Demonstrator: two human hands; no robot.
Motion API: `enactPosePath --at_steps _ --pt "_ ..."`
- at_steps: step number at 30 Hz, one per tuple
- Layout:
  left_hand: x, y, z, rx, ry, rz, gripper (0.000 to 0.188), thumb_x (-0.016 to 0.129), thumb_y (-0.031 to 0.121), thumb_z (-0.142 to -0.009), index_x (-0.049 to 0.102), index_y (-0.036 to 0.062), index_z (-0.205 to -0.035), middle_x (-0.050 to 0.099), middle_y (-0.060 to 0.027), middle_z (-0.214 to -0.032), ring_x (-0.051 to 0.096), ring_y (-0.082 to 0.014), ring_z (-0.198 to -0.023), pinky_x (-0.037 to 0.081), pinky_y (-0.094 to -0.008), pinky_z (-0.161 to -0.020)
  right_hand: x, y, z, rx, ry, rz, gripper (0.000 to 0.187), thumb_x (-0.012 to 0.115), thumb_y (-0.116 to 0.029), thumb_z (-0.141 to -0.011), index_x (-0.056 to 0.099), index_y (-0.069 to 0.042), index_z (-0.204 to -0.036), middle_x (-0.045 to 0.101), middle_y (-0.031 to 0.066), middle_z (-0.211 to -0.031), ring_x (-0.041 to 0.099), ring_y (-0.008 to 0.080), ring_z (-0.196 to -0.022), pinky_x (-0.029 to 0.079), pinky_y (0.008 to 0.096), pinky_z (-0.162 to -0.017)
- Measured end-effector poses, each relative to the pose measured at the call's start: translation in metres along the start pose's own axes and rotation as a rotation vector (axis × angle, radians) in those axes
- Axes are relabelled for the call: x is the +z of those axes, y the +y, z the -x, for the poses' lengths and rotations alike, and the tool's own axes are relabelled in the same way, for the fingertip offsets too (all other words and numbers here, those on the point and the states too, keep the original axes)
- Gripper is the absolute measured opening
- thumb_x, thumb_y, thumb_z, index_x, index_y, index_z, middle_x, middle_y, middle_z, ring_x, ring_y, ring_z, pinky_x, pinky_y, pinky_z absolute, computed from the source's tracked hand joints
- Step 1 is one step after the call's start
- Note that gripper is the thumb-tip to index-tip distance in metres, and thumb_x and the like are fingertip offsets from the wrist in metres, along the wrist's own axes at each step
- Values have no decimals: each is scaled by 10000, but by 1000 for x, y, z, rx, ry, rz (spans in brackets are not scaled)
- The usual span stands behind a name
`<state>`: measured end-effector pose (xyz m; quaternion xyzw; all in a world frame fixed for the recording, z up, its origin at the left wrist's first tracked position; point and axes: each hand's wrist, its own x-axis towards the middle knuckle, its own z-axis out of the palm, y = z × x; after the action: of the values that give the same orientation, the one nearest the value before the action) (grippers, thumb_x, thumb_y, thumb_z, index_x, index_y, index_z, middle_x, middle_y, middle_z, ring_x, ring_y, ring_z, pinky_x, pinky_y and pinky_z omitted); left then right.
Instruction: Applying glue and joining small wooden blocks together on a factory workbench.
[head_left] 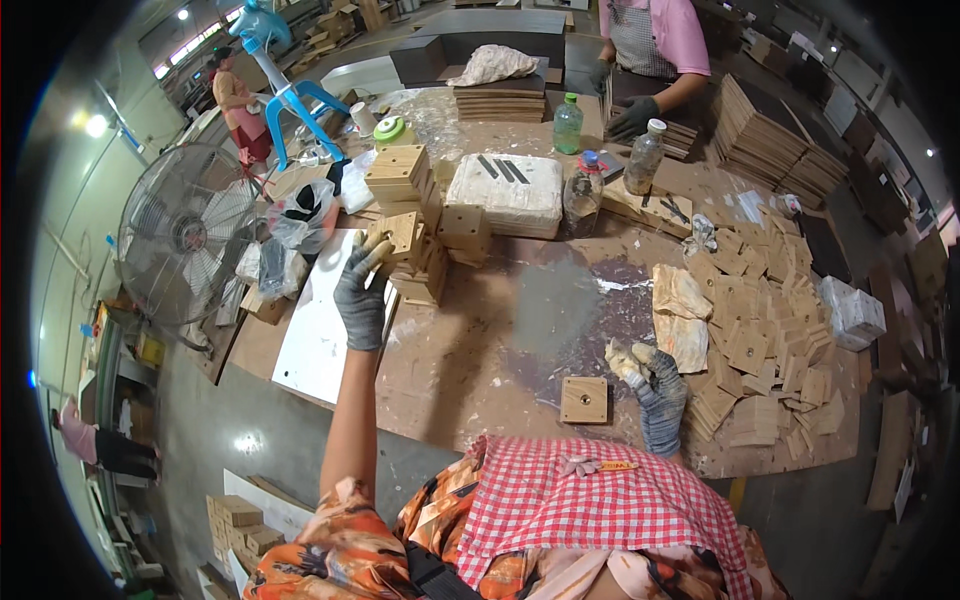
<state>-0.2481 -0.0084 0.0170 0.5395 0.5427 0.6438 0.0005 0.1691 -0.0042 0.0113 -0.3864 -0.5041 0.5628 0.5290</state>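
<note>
One square wooden block (584,388), marked by a dark central hole, is set alone near the front edge of the brown worktable (440,395). Just to its right, the gloved right hand (655,390) is held loosely curled, with nothing seen in it. Farther right, loose wooden pieces (765,335) are heaped. Toward the left, a white panel (310,345) is laid beside the gloved left hand (363,300), whose fingers are placed against an upper block (404,236) of the stacked blocks (402,182); whether it is gripped cannot be told. Right of the stacks, a white bundle (500,205) is topped with dark strips (505,169). Beyond, a green bottle (567,128) is stood upright, and boards (672,137) are touched by a co-worker's dark-gloved hand (632,118).
</note>
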Motion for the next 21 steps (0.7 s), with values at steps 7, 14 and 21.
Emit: enactPosePath --at_steps 7,14,21 --pt "-16 -29 -8 -244 -231 -80 510 503 -173 -775 525 11 -1250 525 -112 -1304 507 -225 -1203 386 -310 -1034 6 9 1 12 -3 -26 322 679 -21 -815 575 24 -1116 587 93 -1084 580 187 -1007 485 311 -895" --pt "23 -40 -7 -141 -9 -633 1090 907 265 -525 318 -18 -1397 393 -239 -1326 384 -355 -1251 337 -381 -1062 7 18 2 -10 44 34 323 684 -12 -804 589 29 -1110 596 91 -1071 587 184 -992 486 309 -892" --pt "20 -41 -17 -245 -13 -478 1031 878 172 -506 368 43 -1393 471 -208 -1182 487 -368 -1091 427 -407 -956 -3 25 1 -54 15 91 362 663 -54 -822 557 30 -1158 596 104 -1092 590 197 -1003 490 309 -894"
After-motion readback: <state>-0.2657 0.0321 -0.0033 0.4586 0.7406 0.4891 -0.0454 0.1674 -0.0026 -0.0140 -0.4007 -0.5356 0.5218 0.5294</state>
